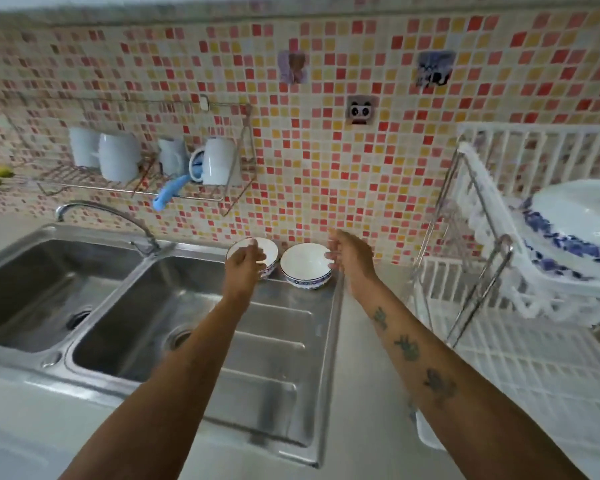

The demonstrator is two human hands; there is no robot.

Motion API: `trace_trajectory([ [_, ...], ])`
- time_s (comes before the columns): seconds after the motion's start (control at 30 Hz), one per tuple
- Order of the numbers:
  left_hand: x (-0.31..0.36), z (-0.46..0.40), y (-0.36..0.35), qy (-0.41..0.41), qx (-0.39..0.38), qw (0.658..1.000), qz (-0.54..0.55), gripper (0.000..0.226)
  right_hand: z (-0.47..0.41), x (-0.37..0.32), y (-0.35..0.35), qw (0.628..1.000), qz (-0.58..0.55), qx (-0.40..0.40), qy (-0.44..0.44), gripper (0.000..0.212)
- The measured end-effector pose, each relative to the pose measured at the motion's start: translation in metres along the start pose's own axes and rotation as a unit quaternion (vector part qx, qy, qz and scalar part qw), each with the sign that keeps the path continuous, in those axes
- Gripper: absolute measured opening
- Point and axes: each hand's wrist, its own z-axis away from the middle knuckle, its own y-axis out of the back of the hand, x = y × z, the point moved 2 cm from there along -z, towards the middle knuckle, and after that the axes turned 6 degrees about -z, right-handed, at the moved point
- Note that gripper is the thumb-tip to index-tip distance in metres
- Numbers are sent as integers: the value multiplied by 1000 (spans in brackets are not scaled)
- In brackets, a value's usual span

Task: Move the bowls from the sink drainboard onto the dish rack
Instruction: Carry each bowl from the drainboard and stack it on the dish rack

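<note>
Two white bowls with blue patterned bands stand side by side at the far end of the steel drainboard (274, 341), against the tiled wall. My left hand (245, 266) covers the near rim of the left bowl (265, 245), fingers curled at it. My right hand (350, 258) is at the right rim of the right bowl (303, 265), fingers spread and touching its edge. Neither bowl is lifted. The white dish rack (499, 306) with a metal frame stands to the right on the counter.
A large blue-patterned plate (579, 220) lies on the rack's upper tier. Left of the drainboard is a double steel sink (84, 289) with a curved tap (101, 209). A wire wall shelf (146, 181) holds several white mugs and a blue brush.
</note>
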Motion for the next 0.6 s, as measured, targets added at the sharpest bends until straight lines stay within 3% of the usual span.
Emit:
trace_trajectory([
  [0.1, -54, -33, -4, 69, -2, 998, -2, 45, -38, 60, 14, 993, -22, 77, -83, 40],
  [0.23, -90, -64, -25, 148, -24, 988, 45, 53, -79, 106, 22, 987, -9, 104, -123, 31],
  [0.33, -114, -95, -46, 173, -40, 981, 80, 82, -120, 129, 29, 987, 25, 103, -122, 71],
  [0.37, -124, -107, -54, 176, -50, 979, 91, 90, -128, 131, 28, 987, 14, 104, -120, 74],
  [0.47, -139, -130, -73, 179, -56, 976, 112, 85, -147, 128, 25, 989, 0, 94, -115, 58],
  [0.6, -163, -160, -87, 205, -25, 967, 148, 86, -165, 134, 23, 991, 6, 99, -93, 54],
])
